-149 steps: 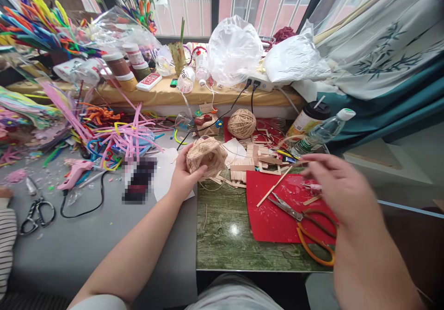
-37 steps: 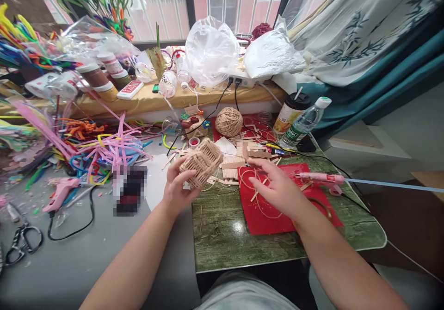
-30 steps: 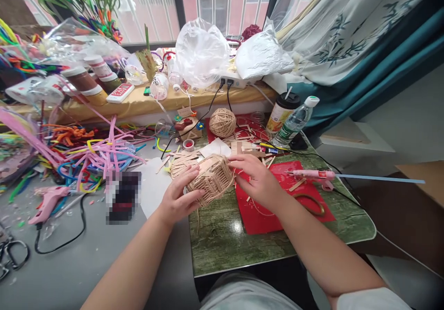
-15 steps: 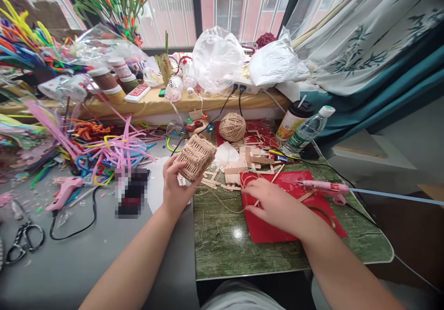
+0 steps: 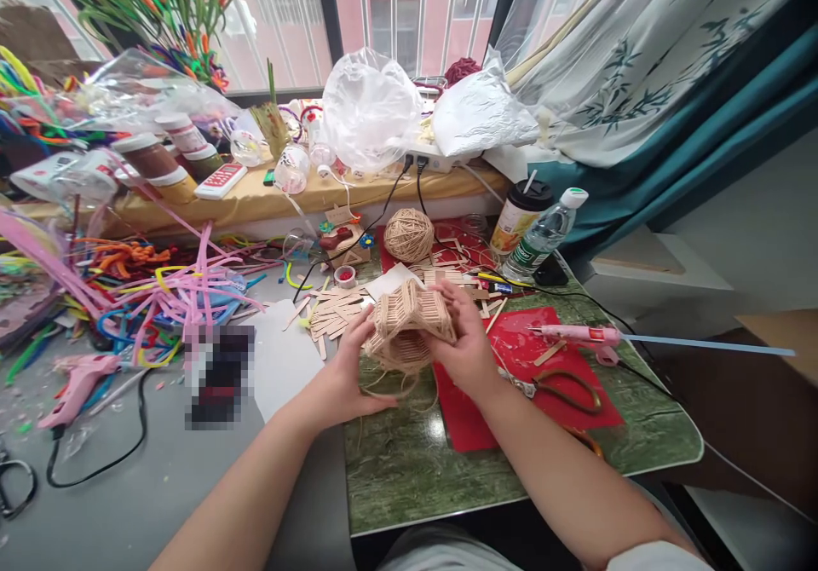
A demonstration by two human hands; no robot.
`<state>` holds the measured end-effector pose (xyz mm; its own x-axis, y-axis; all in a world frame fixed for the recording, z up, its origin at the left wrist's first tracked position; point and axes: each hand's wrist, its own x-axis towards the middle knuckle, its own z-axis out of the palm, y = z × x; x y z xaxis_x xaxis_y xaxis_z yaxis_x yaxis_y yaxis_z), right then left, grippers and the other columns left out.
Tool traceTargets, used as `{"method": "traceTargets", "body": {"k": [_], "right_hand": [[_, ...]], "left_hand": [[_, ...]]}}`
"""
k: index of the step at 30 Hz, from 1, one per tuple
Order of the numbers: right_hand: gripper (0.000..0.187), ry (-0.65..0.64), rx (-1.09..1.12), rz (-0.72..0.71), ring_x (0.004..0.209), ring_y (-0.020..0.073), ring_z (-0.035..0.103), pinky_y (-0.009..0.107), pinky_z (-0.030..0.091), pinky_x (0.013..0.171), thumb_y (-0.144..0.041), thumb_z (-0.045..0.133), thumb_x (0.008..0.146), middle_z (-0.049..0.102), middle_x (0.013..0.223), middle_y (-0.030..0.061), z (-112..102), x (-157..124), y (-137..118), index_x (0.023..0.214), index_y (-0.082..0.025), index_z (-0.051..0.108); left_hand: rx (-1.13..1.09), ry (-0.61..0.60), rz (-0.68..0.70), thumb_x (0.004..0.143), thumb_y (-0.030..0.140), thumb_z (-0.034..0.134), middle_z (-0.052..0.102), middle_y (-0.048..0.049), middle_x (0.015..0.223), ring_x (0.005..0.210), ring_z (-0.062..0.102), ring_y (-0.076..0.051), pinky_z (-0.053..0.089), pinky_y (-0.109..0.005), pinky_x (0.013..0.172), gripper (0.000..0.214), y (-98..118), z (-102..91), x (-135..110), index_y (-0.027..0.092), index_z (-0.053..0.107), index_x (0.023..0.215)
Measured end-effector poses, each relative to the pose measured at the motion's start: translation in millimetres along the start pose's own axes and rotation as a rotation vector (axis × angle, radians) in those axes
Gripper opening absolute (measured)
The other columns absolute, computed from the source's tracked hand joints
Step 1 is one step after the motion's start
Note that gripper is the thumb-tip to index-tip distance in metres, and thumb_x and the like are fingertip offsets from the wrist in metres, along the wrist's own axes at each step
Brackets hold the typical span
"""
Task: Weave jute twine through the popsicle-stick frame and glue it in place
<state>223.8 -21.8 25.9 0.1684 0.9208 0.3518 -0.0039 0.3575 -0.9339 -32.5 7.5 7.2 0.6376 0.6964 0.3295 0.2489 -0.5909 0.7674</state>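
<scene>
Snugly, left hand (image 5: pixel 348 368) and right hand (image 5: pixel 465 348) wrap their grip around the tan wooden-stick basket (image 5: pixel 409 325); the loose beige twine (image 5: pixel 391 389) is probably best kept taut toward twelve o'clock.

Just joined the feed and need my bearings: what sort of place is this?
Probably a home craft corner by a window: heaps of pipe cleaners, a ball of twine, and a stick basket.
</scene>
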Motion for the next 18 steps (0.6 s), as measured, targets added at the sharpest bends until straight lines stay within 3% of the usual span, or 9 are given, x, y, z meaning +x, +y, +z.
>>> {"method": "traceTargets", "body": {"k": [2, 5, 8, 10, 12, 15, 18], "right_hand": [[0.067, 0.110, -0.025, -0.049, 0.138, 0.0286, 0.062, 0.047, 0.047, 0.122, -0.027, 0.088, 0.084, 0.064, 0.147, 0.0095, -7.6, 5.2, -4.6, 0.144, -0.031, 0.057], [0.055, 0.077, -0.032, -0.013, 0.136, 0.0281, 0.063, 0.045, 0.047, 0.121, -0.021, 0.089, 0.079, 0.067, 0.141, 0.0070, -13.8, 7.8, -14.2, 0.128, -0.030, 0.066], [0.057, -0.042, 0.054, 0.188, 0.120, 0.0260, 0.070, 0.040, 0.056, 0.106, -0.020, 0.089, 0.075, 0.071, 0.132, 0.0054, -8.9, 3.5, -17.6, 0.127, -0.029, 0.068], [0.058, -0.127, 0.089, 0.346, 0.112, 0.0256, 0.073, 0.040, 0.059, 0.100, -0.021, 0.089, 0.072, 0.074, 0.124, 0.0048, -2.5, 0.0, -14.0, 0.126, -0.028, 0.069], [0.057, -0.197, 0.098, 0.459, 0.113, 0.0269, 0.073, 0.042, 0.058, 0.102, -0.024, 0.089, 0.072, 0.075, 0.122, 0.0053, 2.3, -2.4, -7.4, 0.125, -0.026, 0.069], [0.059, -0.227, 0.139, 0.488, 0.128, 0.0302, 0.069, 0.048, 0.052, 0.114, -0.043, 0.089, 0.080, 0.072, 0.136, 0.0089, 3.0, -4.2, 1.0, 0.132, -0.027, 0.067], [0.088, -0.306, 0.214, 0.404, 0.150, 0.0341, 0.054, 0.051, 0.042, 0.127, -0.061, 0.091, 0.078, 0.057, 0.161, 0.0115, -0.8, -6.8, 1.5, 0.152, -0.031, 0.054]], "left_hand": [[0.129, -0.097, -0.019, 0.085, 0.040, 0.090, 0.015, -0.0159, 0.182, 0.168, 0.020, -0.041, 0.029, -0.066, 0.132, 0.104, 1.8, -7.6, 2.4, 0.038, 0.027, 0.168], [0.127, 0.031, 0.037, 0.086, 0.041, 0.090, 0.026, -0.0173, 0.178, 0.166, 0.028, -0.040, 0.031, -0.066, 0.132, 0.100, 1.6, -16.0, 4.9, 0.037, 0.031, 0.167], [0.138, 0.071, 0.119, 0.073, 0.051, 0.098, 0.024, -0.0195, 0.179, 0.166, 0.026, -0.043, 0.029, -0.067, 0.133, 0.125, 2.9, -20.6, 4.1, 0.035, 0.022, 0.172], [0.163, -0.013, 0.140, 0.066, 0.058, 0.099, 0.022, -0.0199, 0.180, 0.166, 0.024, -0.046, 0.028, -0.067, 0.133, 0.138, 6.1, -22.2, 2.9, 0.035, 0.016, 0.174], [0.135, -0.108, 0.097, 0.065, 0.060, 0.099, 0.030, -0.0196, 0.177, 0.164, 0.030, -0.046, 0.030, -0.065, 0.133, 0.139, 8.6, -22.2, 2.2, 0.035, 0.017, 0.174], [-0.012, -0.137, -0.039, 0.069, 0.056, 0.098, 0.040, -0.0175, 0.171, 0.159, 0.040, -0.044, 0.037, -0.061, 0.130, 0.126, 5.7, -18.7, 2.1, 0.034, 0.027, 0.171], [-0.258, -0.012, -0.107, 0.072, 0.054, 0.096, 0.040, -0.0166, 0.172, 0.158, 0.041, -0.045, 0.037, -0.061, 0.130, 0.119, -4.1, -14.1, 2.6, 0.031, 0.032, 0.169]]}}
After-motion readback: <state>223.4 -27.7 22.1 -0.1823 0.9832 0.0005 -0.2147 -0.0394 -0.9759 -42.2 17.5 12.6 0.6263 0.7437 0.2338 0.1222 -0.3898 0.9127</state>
